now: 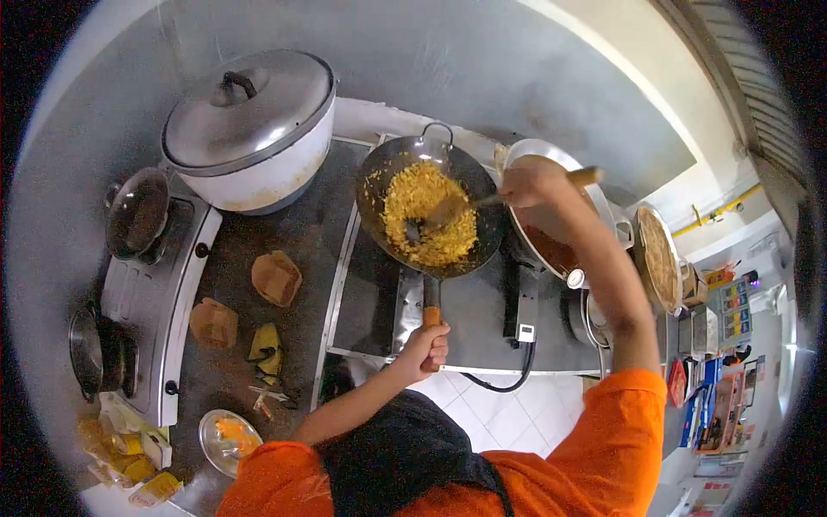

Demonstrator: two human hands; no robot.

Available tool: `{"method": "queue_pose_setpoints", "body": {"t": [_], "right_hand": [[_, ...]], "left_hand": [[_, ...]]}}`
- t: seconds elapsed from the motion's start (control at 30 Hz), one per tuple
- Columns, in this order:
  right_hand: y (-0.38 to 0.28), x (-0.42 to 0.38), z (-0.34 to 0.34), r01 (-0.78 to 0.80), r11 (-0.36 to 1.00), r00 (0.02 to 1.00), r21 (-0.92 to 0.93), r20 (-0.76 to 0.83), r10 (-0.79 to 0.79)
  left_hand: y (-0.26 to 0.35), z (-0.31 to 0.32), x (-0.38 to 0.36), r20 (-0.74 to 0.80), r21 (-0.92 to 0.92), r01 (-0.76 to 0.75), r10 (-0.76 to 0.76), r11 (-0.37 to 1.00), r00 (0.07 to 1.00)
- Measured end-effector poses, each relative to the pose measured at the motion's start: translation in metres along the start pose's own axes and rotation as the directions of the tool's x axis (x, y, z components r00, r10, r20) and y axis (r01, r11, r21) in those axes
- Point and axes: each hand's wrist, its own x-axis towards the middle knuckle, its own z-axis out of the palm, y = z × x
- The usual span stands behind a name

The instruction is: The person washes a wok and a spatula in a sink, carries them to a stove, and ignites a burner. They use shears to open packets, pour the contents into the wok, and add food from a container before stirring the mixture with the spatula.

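Observation:
A dark wok (375,202) holds loose yellow food (426,191), possibly rice, over a burner in the centre. Around the wooden part of its handle (432,297) the fingers of my left hand (420,351) are wrapped. My right hand (532,181) is closed on a long spatula with a wooden grip (586,177), above the wok's right side. The spatula's blade (448,211) touches the yellow food. Just under my right forearm is a metal pot with red-brown sauce (556,246), partly hidden by that arm.
A large lidded pot (250,129) stands at the back left, beside a two-burner stove (146,293) with small pans. Two brown paper containers (276,278) and a metal plate of food (207,439) lie nearer. Another wide pot (659,258) is at the right.

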Motion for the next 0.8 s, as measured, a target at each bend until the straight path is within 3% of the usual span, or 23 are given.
{"method": "queue_pose_setpoints", "body": {"t": [0.07, 0.1, 0.13, 0.2, 0.23, 0.27, 0.33, 0.37, 0.4, 0.43, 0.47, 0.5, 0.53, 0.6, 0.63, 0.67, 0.73, 0.77, 0.8], "right_hand": [[-0.004, 0.031, 0.036, -0.015, 0.978, 0.972, 0.209, -0.225, 0.063], [-0.001, 0.036, 0.043, -0.009, 0.953, 0.938, 0.302, -0.328, 0.112], [-0.001, 0.022, 0.032, -0.013, 0.952, 0.939, 0.306, -0.323, 0.117], [0.001, -0.011, -0.013, -0.055, 0.976, 0.992, 0.211, 0.126, 0.029], [0.012, 0.022, 0.019, -0.132, 0.980, 0.989, 0.147, -0.048, 0.140], [0.016, 0.051, 0.037, -0.134, 0.980, 0.989, 0.149, -0.045, 0.142], [0.021, 0.082, 0.060, 0.009, 1.000, 0.951, 0.012, -0.311, -0.005], [0.002, 0.031, 0.025, 0.139, 0.984, 0.875, 0.114, -0.479, -0.068], [-0.005, 0.001, 0.000, 0.134, 0.984, 0.877, 0.116, -0.476, -0.063], [-0.011, -0.020, -0.021, -0.027, 0.986, 0.963, 0.166, -0.259, 0.070], [-0.018, -0.038, -0.039, -0.191, 0.965, 0.980, 0.180, -0.025, 0.199], [-0.024, -0.052, -0.056, -0.218, 0.968, 0.968, 0.126, 0.150, 0.199], [-0.017, -0.044, -0.042, -0.219, 0.968, 0.968, 0.126, 0.150, 0.199], [0.001, -0.019, 0.000, -0.169, 0.948, 0.984, 0.269, -0.001, 0.176], [-0.019, -0.002, -0.010, -0.282, 0.947, 0.951, 0.153, 0.172, 0.256], [-0.020, -0.002, -0.002, -0.287, 0.946, 0.949, 0.151, 0.181, 0.260], [-0.013, 0.005, 0.011, -0.261, 0.931, 0.954, 0.256, -0.077, 0.289], [-0.013, -0.008, -0.004, -0.063, 0.982, 0.987, 0.177, -0.132, 0.087], [-0.005, -0.025, -0.024, -0.258, 0.912, 0.935, 0.319, 0.320, 0.152]], "left_hand": [[-0.012, -0.015, 0.027, -0.046, -0.086, 0.002, -0.006, 0.996, 0.999], [-0.009, -0.013, 0.020, 0.027, -0.103, 0.048, -0.045, 0.994, 0.999], [-0.008, -0.003, 0.007, 0.028, -0.102, 0.055, -0.052, 0.993, 0.998], [-0.003, 0.018, -0.014, -0.039, -0.020, -0.019, 0.018, 1.000, 0.999], [-0.009, 0.008, -0.002, -0.056, -0.004, -0.029, 0.028, 1.000, 0.998], [-0.013, -0.006, 0.016, -0.056, -0.004, -0.025, 0.024, 1.000, 0.998], [-0.023, -0.024, 0.046, -0.047, -0.037, -0.014, 0.012, 0.999, 0.999], [-0.021, -0.025, 0.043, -0.031, -0.004, 0.000, 0.000, 1.000, 1.000], [-0.019, -0.020, 0.040, -0.027, -0.003, 0.005, -0.005, 1.000, 1.000], [-0.017, -0.013, 0.035, -0.076, 0.027, -0.047, 0.049, 0.999, 0.996], [-0.018, -0.011, 0.031, -0.127, 0.060, -0.094, 0.101, 0.994, 0.987], [-0.020, -0.011, 0.033, -0.127, 0.057, -0.094, 0.101, 0.994, 0.987], [-0.023, -0.012, 0.037, -0.122, 0.060, -0.100, 0.107, 0.993, 0.987], [-0.023, -0.014, 0.042, -0.114, 0.067, -0.105, 0.113, 0.992, 0.987], [-0.024, -0.014, 0.044, -0.095, 0.030, -0.116, 0.118, 0.993, 0.988], [-0.028, -0.015, 0.046, -0.074, -0.005, -0.122, 0.121, 0.993, 0.990], [-0.026, -0.013, 0.042, -0.097, -0.022, -0.135, 0.132, 0.991, 0.986], [-0.024, -0.007, 0.033, -0.101, -0.002, -0.125, 0.125, 0.992, 0.987], [-0.020, -0.003, 0.029, -0.105, 0.017, -0.120, 0.121, 0.993, 0.987]]}}
